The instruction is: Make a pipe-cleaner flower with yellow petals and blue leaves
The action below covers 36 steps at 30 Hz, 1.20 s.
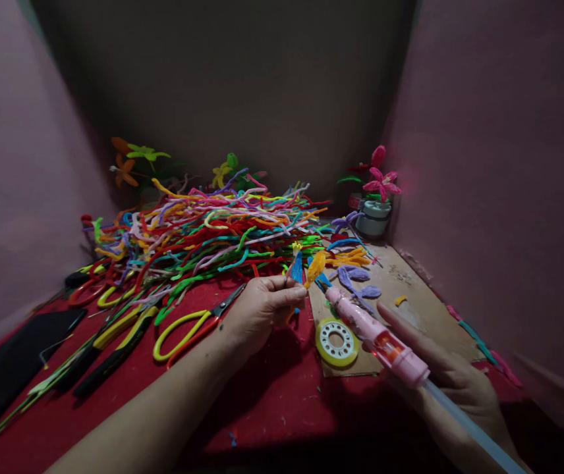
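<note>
1. Left hand (pixel 259 306): pinched nearly closed on one blue piece (pixel 297 266), yellow-topped, and one orange petal (pixel 316 267).
2. Right hand (pixel 467 390): curled around one pink glue gun (pixel 361 322), fingers partly hidden.
3. Petal: fuzzy, oval, above left thumb; tip up, long axis leaning right.
4. Glue gun: just right of petal, pointing forward-left, axis diagonal.

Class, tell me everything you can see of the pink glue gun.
The glue gun is pink, looks plastic and has dark smudges. A reddish window shows in its side; a translucent stick runs from its back. It slants in the right hand, front end toward the picture's upper left, near a blue petal; whether they touch is unclear.
</note>
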Tool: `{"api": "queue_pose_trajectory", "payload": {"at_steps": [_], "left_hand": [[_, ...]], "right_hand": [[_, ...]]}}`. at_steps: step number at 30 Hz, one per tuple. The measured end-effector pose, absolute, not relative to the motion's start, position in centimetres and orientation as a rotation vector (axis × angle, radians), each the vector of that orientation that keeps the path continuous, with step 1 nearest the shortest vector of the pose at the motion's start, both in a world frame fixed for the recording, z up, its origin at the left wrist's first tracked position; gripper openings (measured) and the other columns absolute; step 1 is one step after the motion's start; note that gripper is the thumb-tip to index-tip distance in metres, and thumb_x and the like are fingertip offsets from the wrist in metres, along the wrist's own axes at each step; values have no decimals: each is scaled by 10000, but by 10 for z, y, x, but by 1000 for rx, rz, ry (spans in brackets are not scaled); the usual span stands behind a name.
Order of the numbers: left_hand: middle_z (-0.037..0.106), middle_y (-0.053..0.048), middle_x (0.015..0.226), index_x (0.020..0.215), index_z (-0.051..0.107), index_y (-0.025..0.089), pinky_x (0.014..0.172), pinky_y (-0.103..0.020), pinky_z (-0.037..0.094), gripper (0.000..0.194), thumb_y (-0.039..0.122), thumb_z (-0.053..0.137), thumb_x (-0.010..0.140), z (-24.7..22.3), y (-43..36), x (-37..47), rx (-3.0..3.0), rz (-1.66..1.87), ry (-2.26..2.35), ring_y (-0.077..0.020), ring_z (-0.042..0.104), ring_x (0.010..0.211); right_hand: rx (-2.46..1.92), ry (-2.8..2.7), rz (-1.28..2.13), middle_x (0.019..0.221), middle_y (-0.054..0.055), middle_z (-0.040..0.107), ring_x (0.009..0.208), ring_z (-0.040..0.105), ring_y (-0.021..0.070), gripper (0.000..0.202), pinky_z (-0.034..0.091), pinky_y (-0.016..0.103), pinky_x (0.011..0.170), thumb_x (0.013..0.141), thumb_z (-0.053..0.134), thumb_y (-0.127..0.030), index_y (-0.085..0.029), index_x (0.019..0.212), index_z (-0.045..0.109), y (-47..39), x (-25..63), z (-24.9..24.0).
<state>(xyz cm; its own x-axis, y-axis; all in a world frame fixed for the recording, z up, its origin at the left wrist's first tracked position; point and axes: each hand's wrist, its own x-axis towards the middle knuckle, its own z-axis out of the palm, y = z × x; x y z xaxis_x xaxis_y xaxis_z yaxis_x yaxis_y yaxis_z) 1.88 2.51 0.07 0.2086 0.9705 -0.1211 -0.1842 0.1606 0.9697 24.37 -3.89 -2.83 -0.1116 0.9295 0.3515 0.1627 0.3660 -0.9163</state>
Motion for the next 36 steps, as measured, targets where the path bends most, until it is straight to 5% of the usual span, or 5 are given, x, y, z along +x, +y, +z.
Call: {"api": "queue_pose_trajectory", "payload": {"at_steps": [7, 21, 27, 31, 36], "left_hand": [[437, 48, 499, 626, 574, 121, 403, -205, 137, 222, 307, 683, 676, 0, 27, 18, 1038, 1062, 982, -22, 248, 397], [417, 47, 484, 605, 572, 120, 392, -187, 154, 226, 300, 676, 693, -2, 28, 18, 1040, 1040, 983, -21, 248, 391], [481, 25, 531, 676, 610, 113, 399, -193, 152, 208, 308, 681, 689, -4, 27, 18, 1006, 1030, 954, -19, 256, 398], [518, 9, 549, 666, 614, 107, 416, -196, 149, 195, 288, 678, 694, 1, 23, 20, 1017, 977, 912, -17, 274, 410], [531, 6, 547, 666, 613, 107, 413, -194, 140, 170, 262, 675, 696, 6, 17, 23, 1012, 954, 859, -11, 287, 406]], "right_hand": [[-1225, -1739, 559, 1213, 90, 597, 1035, 610, 250, 485, 525, 331, 851, 764, 615, -272, -223, 1239, 533, -26, 269, -31], [-1574, -2070, -75, 925, 118, 648, 796, 619, 248, 479, 514, 389, 700, 760, 444, -232, -151, 1227, 513, 30, 355, -45], [-1540, -2001, -158, 1026, 160, 627, 980, 551, 333, 385, 442, 507, 845, 768, 475, -285, -133, 1094, 613, 22, 333, -23], [-1309, -1790, 646, 1027, 90, 639, 938, 599, 237, 279, 483, 404, 822, 806, 525, -334, -203, 1023, 639, 10, 276, -1], [-837, -1239, 1486, 791, -7, 630, 685, 586, 111, 412, 472, 229, 612, 641, 724, -228, -214, 1032, 596, 18, 205, 4]]}}
